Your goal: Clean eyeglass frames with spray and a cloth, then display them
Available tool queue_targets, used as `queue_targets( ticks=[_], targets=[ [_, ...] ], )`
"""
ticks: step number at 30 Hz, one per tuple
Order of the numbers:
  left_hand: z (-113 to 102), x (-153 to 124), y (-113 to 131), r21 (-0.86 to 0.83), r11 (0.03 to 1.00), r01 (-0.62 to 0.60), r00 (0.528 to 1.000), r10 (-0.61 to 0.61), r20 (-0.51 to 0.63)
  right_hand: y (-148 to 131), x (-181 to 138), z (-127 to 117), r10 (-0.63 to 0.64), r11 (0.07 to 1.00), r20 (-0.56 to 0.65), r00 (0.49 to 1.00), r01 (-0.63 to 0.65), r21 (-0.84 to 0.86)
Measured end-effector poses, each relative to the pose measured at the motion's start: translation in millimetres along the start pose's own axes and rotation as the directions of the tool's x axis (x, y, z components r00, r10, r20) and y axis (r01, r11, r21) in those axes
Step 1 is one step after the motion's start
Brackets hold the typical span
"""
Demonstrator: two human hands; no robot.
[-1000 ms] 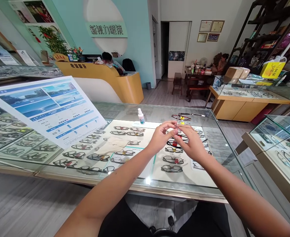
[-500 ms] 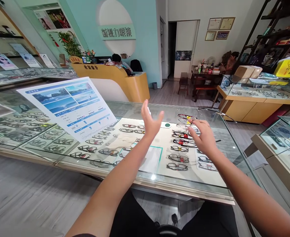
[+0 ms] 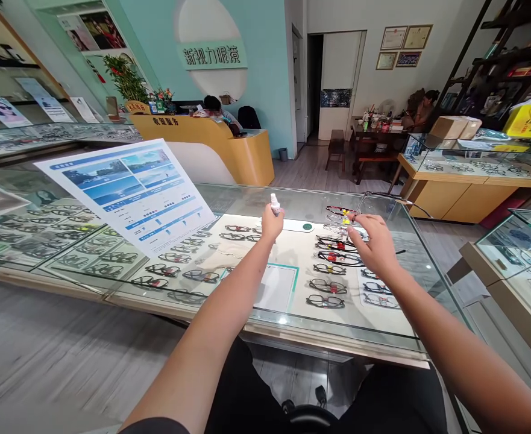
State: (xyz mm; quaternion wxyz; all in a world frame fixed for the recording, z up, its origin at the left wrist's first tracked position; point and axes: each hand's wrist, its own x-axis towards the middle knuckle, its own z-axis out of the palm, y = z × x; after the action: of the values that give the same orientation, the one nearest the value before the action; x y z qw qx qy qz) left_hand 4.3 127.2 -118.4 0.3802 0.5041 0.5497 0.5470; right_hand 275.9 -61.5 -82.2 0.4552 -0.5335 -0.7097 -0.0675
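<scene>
- My left hand (image 3: 272, 224) has its fingers wrapped around one small white bottle (image 3: 275, 205); the nozzle pokes up above the thumb, and most of the body is hidden in the grip. From here I can't tell whether its base touches the glass.
- My right hand (image 3: 374, 240) keeps thumb and fingertips narrow on one pair of glasses (image 3: 385, 195). Its dark temples reach beyond the fingertips, away from me and to the right; the front is too thin to make out fully.
- Below both hands I have one glass display counter (image 3: 337, 348), with many spectacle frames (image 3: 325, 301) inside, too overlapped to count.
- To my left, one printed sheet (image 3: 132, 202) carrying four photos.
- Farther out: one yellow desk (image 3: 247, 158), two people, four framed documents (image 3: 394, 37) on the wall.
</scene>
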Motion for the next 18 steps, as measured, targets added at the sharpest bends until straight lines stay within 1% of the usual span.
queue_targets(
  ticks=[2,4,6,8,9,10,11,12,13,14,15,16,17,18],
  targets=[
    [2,-3,8,-0.079,0.997,0.007,0.999,-0.004,0.033,0,0,0,-0.002,1.000,-0.004,1.000,0.002,-0.002],
    [4,-10,21,-0.175,0.984,0.021,0.995,-0.003,0.103,-1,-1,0,-0.009,1.000,-0.006,1.000,0.009,-0.003],
    [6,-22,35,-0.257,0.965,0.051,0.979,0.003,0.203,-3,-1,-2,-0.020,1.000,-0.001,1.000,0.020,0.000],
    [6,-38,50,-0.323,0.940,0.111,0.941,0.005,0.339,-6,-1,-3,-0.030,1.000,0.007,1.000,0.030,0.006],
    [6,-46,57,-0.355,0.920,0.165,0.902,0.004,0.431,-8,0,-4,-0.037,0.999,0.012,0.999,0.037,0.013],
    [5,-55,63,-0.391,0.884,0.257,0.830,0.005,0.558,-11,0,-5,-0.046,0.999,0.019,0.999,0.045,0.025],
    [3,-63,69,-0.407,0.846,0.345,0.747,0.016,0.665,-13,-1,-6,-0.057,0.998,0.025,0.998,0.056,0.040],
    [2,-70,74,-0.408,0.811,0.419,0.666,0.031,0.745,-16,-1,-7,-0.068,0.996,0.030,0.997,0.066,0.061],
    [1,-76,79,-0.400,0.784,0.475,0.596,0.048,0.802,-19,-1,-7,-0.076,0.994,0.038,0.996,0.073,0.085],
    [1,-82,83,-0.389,0.768,0.509,0.547,0.060,0.835,-22,-2,-8,-0.080,0.991,0.049,0.996,0.074,0.113],
    [1,-86,85,-0.379,0.761,0.526,0.515,0.069,0.854,-24,-2,-9,-0.076,0.987,0.061,0.995,0.066,0.145],
    [2,-90,87,-0.370,0.762,0.532,0.496,0.074,0.865,-27,-3,-10,-0.063,0.982,0.078,0.995,0.048,0.182],
    [3,-93,87,-0.365,0.770,0.523,0.492,0.077,0.867,-30,-4,-12,-0.044,0.974,0.101,0.994,0.020,0.224],
    [4,-95,87,-0.364,0.787,0.498,0.502,0.080,0.861,-32,-5,-13,-0.021,0.963,0.129,0.991,-0.015,0.270]
  ],
)
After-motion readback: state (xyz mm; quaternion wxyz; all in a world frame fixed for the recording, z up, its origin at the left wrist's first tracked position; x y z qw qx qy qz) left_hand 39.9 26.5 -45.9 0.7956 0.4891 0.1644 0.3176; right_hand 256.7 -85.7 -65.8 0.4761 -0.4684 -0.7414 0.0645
